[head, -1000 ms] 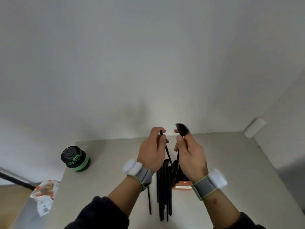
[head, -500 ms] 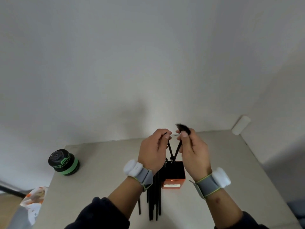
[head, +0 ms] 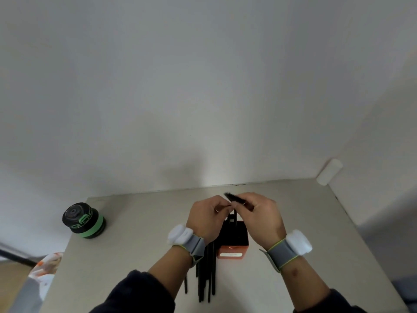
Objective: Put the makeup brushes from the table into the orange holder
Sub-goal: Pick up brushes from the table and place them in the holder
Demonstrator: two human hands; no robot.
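Hands meet above the orange holder, which stands on the beige table near the middle, slightly toward the near edge. Right hand pinches a dark-bristled makeup brush between thumb and fingertips; the brush lies nearly level, bristle end pointing left and away, its handle hidden under the fingers. Left hand is curled with fingertips drawn together at a point just beside the right hand's grip; it seems to pinch something thin, possibly a slim handle, but blur prevents saying what. Holder's opening reads as black inside, and at least one dark upright shaft rises from its far side under the hands, so a few brushes appear to be already in; the count cannot be told. Loose brushes lie bundled on the table just left of the holder and run toward the near edge, partly hidden by the left wrist; several slim black handles are distinguishable, one lying slightly apart to the left. Judgement: task is early to midway, with one brush in hand about to go in and most of the pile not yet moved. Unrelated items: a black and green round container at far left of the table, a white cylinder at the far right corner against the wall, grey straps with white pods on both wrists.
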